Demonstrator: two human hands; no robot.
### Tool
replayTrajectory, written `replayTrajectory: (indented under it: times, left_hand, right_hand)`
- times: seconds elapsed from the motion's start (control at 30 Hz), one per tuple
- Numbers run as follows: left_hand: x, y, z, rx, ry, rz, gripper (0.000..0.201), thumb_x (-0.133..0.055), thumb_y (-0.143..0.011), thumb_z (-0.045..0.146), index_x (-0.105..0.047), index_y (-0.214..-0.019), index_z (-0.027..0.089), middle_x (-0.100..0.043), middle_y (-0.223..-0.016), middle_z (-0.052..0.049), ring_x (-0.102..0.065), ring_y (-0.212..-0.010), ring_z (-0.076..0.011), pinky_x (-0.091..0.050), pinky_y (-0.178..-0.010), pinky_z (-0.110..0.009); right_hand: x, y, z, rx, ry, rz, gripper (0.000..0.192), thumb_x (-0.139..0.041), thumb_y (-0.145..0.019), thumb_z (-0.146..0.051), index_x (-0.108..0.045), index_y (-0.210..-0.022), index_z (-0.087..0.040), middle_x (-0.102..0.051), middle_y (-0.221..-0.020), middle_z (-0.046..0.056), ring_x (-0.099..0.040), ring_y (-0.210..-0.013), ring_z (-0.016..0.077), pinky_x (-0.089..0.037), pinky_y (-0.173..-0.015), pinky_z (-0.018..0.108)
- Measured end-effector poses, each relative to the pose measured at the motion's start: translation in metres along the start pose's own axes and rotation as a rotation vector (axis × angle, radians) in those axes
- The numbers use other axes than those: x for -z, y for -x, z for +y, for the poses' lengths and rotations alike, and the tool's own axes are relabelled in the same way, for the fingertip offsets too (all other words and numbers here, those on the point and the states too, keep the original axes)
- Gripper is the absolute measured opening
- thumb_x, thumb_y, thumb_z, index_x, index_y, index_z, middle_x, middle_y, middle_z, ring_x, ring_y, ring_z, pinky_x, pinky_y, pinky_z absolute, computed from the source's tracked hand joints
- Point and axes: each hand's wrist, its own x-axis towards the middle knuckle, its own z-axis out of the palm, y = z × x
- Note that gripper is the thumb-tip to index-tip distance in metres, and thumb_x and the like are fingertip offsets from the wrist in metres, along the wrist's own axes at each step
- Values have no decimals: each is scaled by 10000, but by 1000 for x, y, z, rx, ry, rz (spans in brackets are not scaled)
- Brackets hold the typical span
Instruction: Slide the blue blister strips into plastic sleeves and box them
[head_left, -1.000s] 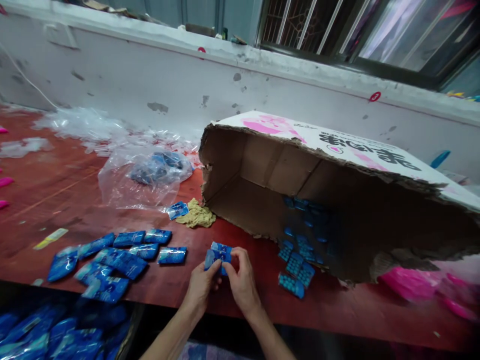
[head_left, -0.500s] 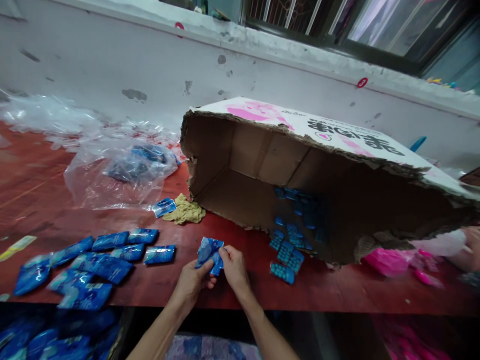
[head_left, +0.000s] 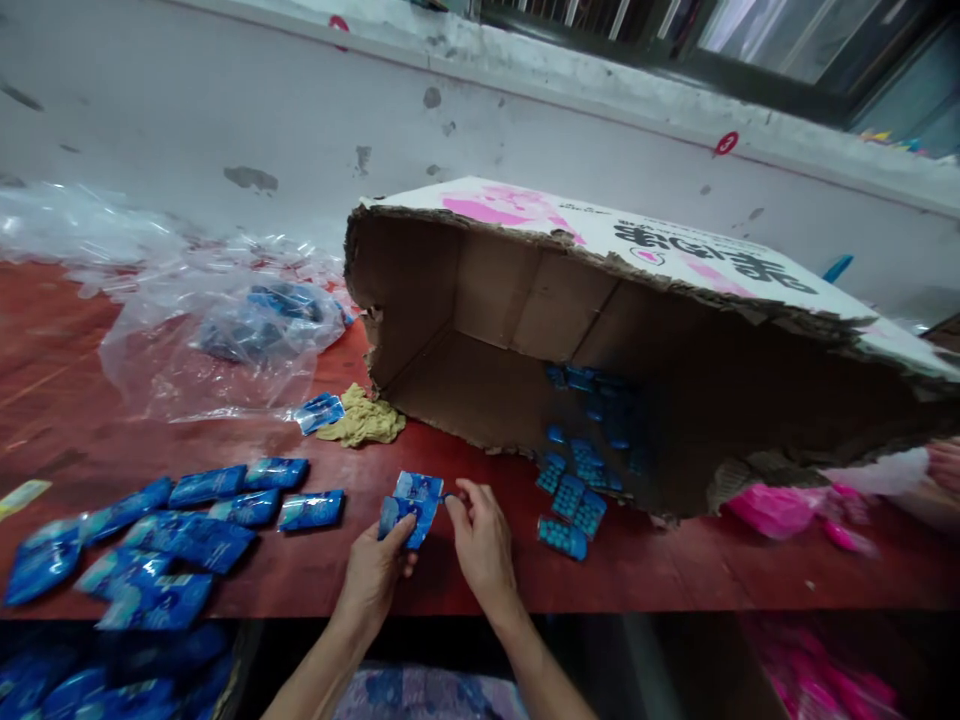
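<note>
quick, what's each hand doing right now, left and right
Left hand: closed on the blue packet, gripping its lower edge.
Right hand: fingertips pinched at the packet's right edge; whether it actually grips cannot be told.

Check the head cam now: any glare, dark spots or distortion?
Head view: glare on the clear plastic bags and blue packets; deep shadow inside the cardboard box; wide-angle tilt bends the wall ledge; the held packet is slightly soft.
</note>
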Motion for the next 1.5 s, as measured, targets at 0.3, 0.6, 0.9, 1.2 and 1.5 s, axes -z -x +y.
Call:
replayTrajectory:
  times: [0.3,0.6,0.9,1.2,1.5]
  left_hand:
    - [-16,-17,2,38,-41,55,240,-717,-512,189,-542,-658,114,-599,-467,-7,-541,-381,-123,-459,-383,-215]
    - [-18,-10,0,-14,13,-15,315,-744,-504,302,-521,-637,123,-555,-457,16,-477,-352,-91,-356,-324,-186]
    - [-36,0,1,67,61,-73,256,-734,-542,248,-525,-635,132,-475,-377,60,-496,-350,-108,-381,-325,-183]
    - [-30,-17,3,134,10,92,149,-604,-623,18,-544,-704,127,-623,-539,20,-600,-454,-140,-516,-445,-229]
    - [-23,-7,10,117,48,57,212,-673,-585,118,-476,-647,166,-459,-361,72,-583,-419,-168,-512,-434,-256]
  right_hand:
    - [-16,-23,7,-9,-6,-114,247,-410,-861,-146,-653,-895,-169,-678,-864,41,-614,-821,136,-434,-748,203]
    - [3,-8,13,54,291,99,338,-396,-871,-183,-513,-1189,-174,-529,-1161,121,-496,-1043,250,-393,-848,366]
    - [-8,-21,17,-12,204,-77,250,-413,-835,-135,-629,-724,-193,-628,-775,34,-569,-731,153,-381,-644,228]
    - [11,-12,0,48,158,-96,226,-428,-878,-232,-644,-942,-218,-669,-923,26,-584,-877,163,-407,-756,242]
    - [70,23,76,-63,624,182,292,-442,-874,-244,-571,-1126,-169,-565,-1137,140,-491,-998,287,-375,-814,431]
